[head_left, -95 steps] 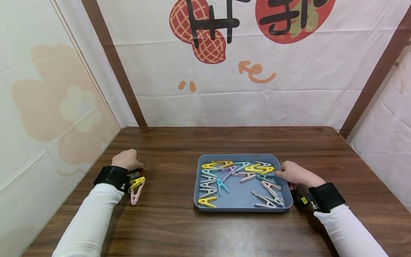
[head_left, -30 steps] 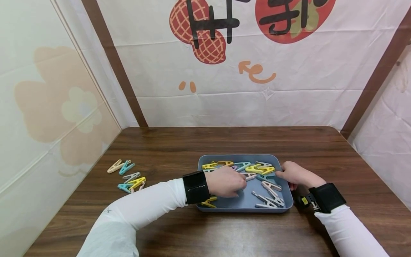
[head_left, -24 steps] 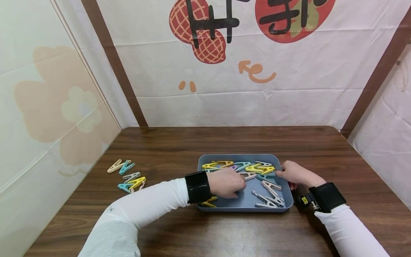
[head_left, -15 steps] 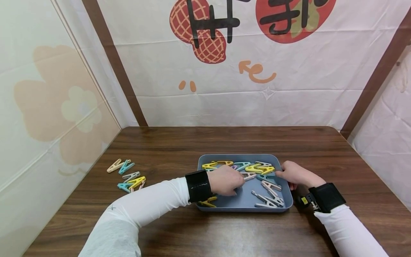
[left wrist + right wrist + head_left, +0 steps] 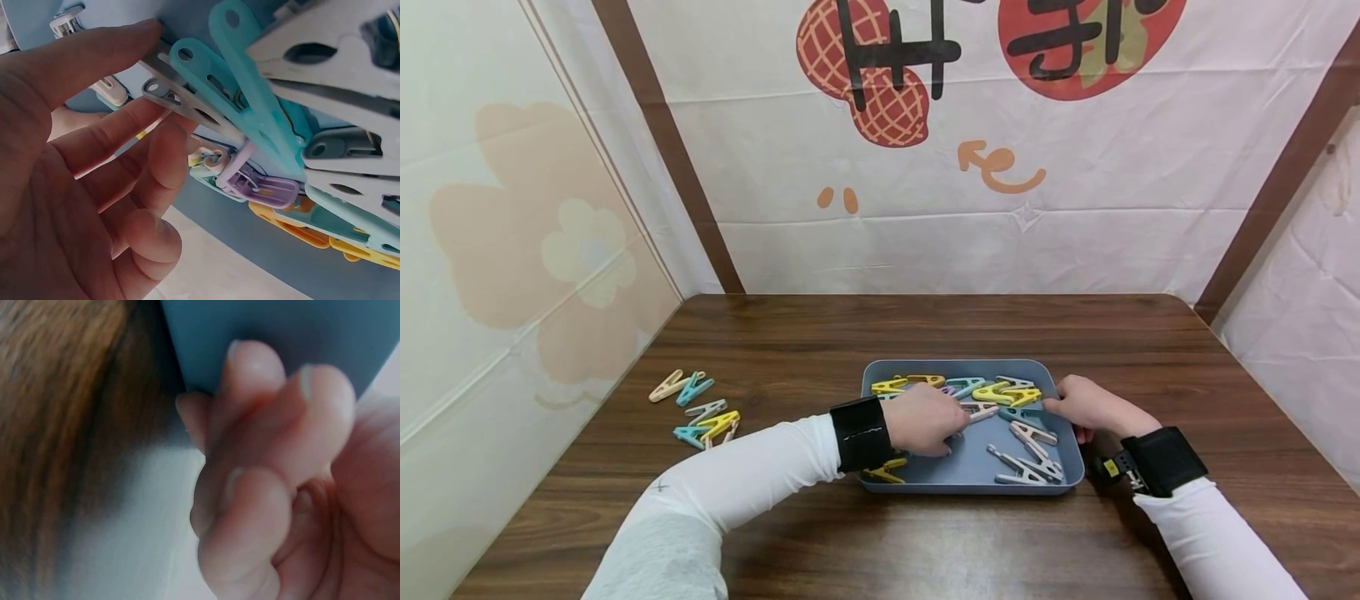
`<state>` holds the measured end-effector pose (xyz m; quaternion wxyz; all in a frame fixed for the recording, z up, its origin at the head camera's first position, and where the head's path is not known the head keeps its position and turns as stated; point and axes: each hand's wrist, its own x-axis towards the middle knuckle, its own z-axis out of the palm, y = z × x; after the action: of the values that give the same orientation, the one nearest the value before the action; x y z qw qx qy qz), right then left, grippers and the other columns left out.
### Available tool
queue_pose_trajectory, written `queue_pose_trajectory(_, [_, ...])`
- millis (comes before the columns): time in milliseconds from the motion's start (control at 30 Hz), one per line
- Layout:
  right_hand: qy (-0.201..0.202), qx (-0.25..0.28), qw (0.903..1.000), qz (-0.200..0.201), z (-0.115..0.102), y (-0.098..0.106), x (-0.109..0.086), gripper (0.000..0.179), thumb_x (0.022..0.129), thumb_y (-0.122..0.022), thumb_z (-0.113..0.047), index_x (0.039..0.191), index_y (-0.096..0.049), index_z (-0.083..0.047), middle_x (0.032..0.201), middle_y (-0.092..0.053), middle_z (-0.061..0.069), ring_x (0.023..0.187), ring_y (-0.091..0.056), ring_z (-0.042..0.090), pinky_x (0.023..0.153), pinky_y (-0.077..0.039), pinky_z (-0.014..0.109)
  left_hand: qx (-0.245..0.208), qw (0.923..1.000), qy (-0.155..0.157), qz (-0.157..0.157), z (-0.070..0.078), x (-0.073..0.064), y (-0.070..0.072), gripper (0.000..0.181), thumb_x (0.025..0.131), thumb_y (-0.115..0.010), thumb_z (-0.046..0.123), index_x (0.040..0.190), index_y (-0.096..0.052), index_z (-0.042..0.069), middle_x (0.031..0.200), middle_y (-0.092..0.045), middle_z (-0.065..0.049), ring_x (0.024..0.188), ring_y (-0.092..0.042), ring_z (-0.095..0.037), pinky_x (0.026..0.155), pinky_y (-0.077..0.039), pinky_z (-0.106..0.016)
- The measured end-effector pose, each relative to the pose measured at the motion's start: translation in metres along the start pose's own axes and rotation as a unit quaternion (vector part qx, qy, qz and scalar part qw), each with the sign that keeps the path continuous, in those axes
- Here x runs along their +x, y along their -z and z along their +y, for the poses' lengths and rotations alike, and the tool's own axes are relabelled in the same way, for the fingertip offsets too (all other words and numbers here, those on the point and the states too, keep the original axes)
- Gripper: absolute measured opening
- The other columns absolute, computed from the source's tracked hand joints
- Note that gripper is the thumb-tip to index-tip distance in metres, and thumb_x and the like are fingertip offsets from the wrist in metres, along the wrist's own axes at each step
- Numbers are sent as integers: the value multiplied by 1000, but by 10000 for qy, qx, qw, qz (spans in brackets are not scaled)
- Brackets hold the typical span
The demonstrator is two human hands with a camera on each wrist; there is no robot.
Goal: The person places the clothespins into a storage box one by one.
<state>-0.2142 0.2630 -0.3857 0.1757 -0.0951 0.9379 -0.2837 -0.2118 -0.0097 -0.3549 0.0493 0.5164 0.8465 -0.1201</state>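
My left hand (image 5: 923,421) reaches into the blue-grey tray (image 5: 966,463), over its left half. In the left wrist view its thumb and index finger pinch the end of a grey clothespin (image 5: 209,112). A turquoise clothespin (image 5: 250,94) lies right beside that one, with a purple clothespin (image 5: 265,189) just beyond. The back of the hand hides this part of the tray in the head view. My right hand (image 5: 1097,406) grips the tray's right edge, its curled fingertips against the outer wall in the right wrist view.
Several clothespins, including a yellow clothespin (image 5: 1024,397) and a pale pink clothespin (image 5: 1033,435), lie in the tray. Left on the wooden table (image 5: 820,533) is a loose group with a cream clothespin (image 5: 667,387) and a turquoise clothespin (image 5: 695,388). Fabric walls stand behind and at the sides.
My left hand has left the clothespin group at the table's left and come right into the tray. Over the last second it shifts slightly left there. The right hand stays on the tray's edge.
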Motion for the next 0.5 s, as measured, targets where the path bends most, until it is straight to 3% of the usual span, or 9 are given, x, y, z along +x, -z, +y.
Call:
queue_pose_trajectory(100, [-7, -6, 10000, -16, 0, 0, 0, 27, 98, -54, -15, 75, -61, -3, 50, -55, 2, 41, -54, 12, 44, -48, 28, -161, 9998, 66, 57, -2, -5, 2, 20, 87, -73, 28, 103, -69, 17, 80, -55, 9, 69, -49, -6, 54, -35, -19])
queue_pose_trajectory(233, [-2, -5, 10000, -15, 0, 0, 0, 26, 98, -54, -15, 75, -61, -3, 50, -55, 2, 41, -54, 12, 44, -49, 29, -529, 9978, 184, 359, -8, -21, 7, 32, 88, -71, 34, 115, -68, 17, 101, -66, 7, 83, -58, -4, 59, -42, -18])
queue_pose_trajectory(400, [0, -31, 10000, 0, 0, 0, 0, 27, 98, -54, -15, 74, -60, -3, 50, -54, 2, 41, -54, 12, 44, -48, 29, -879, 9882, 431, 1181, -24, -52, 9, 34, 91, -68, 37, 117, -68, 15, 109, -67, 2, 81, -60, -6, 57, -43, -20])
queue_pose_trajectory(500, [-6, -39, 10000, 17, 0, 0, 1, 26, 98, -54, -15, 75, -61, -3, 50, -54, 2, 41, -54, 12, 44, -48, 29, -1023, 9774, 826, 1658, -39, -74, 6, 31, 90, -70, 35, 112, -69, 14, 104, -67, 1, 77, -60, -7, 59, -45, -22])
